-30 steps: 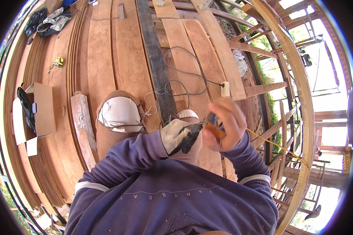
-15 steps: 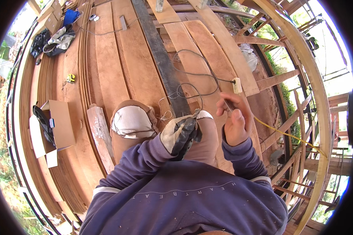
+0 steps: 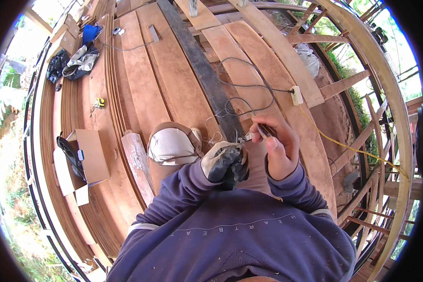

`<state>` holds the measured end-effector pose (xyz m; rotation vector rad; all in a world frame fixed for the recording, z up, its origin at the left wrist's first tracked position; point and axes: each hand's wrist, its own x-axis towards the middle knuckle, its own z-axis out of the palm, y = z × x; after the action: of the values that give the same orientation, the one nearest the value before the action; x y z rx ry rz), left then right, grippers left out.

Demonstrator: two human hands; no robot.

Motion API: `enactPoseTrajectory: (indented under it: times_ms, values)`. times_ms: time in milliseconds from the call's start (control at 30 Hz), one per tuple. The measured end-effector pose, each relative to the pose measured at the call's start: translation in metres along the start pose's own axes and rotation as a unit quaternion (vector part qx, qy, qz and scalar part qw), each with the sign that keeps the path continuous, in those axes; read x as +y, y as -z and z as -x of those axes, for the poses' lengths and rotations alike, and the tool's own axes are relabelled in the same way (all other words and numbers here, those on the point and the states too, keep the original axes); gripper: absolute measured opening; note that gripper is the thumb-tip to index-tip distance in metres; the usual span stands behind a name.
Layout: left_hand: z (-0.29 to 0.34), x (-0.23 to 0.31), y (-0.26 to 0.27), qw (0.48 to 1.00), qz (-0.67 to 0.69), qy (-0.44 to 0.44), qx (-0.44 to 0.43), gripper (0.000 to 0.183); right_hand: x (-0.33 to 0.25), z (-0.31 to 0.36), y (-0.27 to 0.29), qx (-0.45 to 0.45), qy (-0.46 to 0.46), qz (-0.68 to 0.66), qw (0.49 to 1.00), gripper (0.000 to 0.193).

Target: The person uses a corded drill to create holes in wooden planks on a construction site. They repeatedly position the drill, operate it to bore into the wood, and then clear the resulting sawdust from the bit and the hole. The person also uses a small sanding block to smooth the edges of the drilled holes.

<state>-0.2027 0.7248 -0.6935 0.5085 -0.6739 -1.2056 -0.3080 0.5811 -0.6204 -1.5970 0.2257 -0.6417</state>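
My left hand (image 3: 224,162), in a pale glove with a black palm, is closed above my knees, with the end of a dark cable in its fingers. The cable (image 3: 249,86) loops over the boards from a white socket block (image 3: 296,96). In my bare right hand (image 3: 283,148) is a slim tool with a dark handle (image 3: 266,130), pinched between thumb and fingers. Its narrow tip reaches the cable end at my left fingertips. Whether it is a knife or a screwdriver I cannot make out. Thin pale wire (image 3: 214,136) lies tangled beside my left knee.
Long wooden boards (image 3: 141,61) form the surface, crossed by a dark beam (image 3: 192,61). To the left are an open cardboard box (image 3: 94,155) and a yellow tape measure (image 3: 99,103). Bags (image 3: 82,61) lie farther off. A yellow cord (image 3: 348,149) runs right toward a curved wooden rail (image 3: 404,117).
My right hand has come in toward the left, bringing the tool's tip to the cable end. My left hand stays closed. The whole view has shifted slightly.
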Motion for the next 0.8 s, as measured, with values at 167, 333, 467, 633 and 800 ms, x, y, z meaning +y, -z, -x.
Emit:
enactPoseTrajectory:
  times_ms: [167, 333, 467, 633, 800]
  values:
    - [0.001, 0.005, -0.002, 0.999, 0.004, 0.038, 0.009, 0.052, 0.0, -0.001, 0.0, -0.019, 0.029, 0.053, 0.998, 0.047]
    - [0.002, 0.003, -0.002, 0.999, 0.005, 0.038, 0.02, 0.051, -0.003, -0.004, -0.003, -0.008, 0.061, 0.112, 0.992, 0.044]
    - [-0.006, -0.004, -0.007, 0.993, 0.007, -0.025, 0.111, 0.047, 0.033, -0.011, 0.017, 0.054, 0.05, 0.24, 0.968, 0.042]
    - [-0.014, -0.004, 0.001, 0.975, -0.057, -0.038, 0.211, 0.043, 0.182, 0.011, 0.112, 0.171, -0.115, 0.423, 0.882, 0.04]
    - [-0.019, -0.002, 0.005, 0.956, -0.088, -0.044, 0.275, 0.047, 0.312, 0.086, 0.21, 0.195, -0.304, 0.533, 0.765, 0.057]
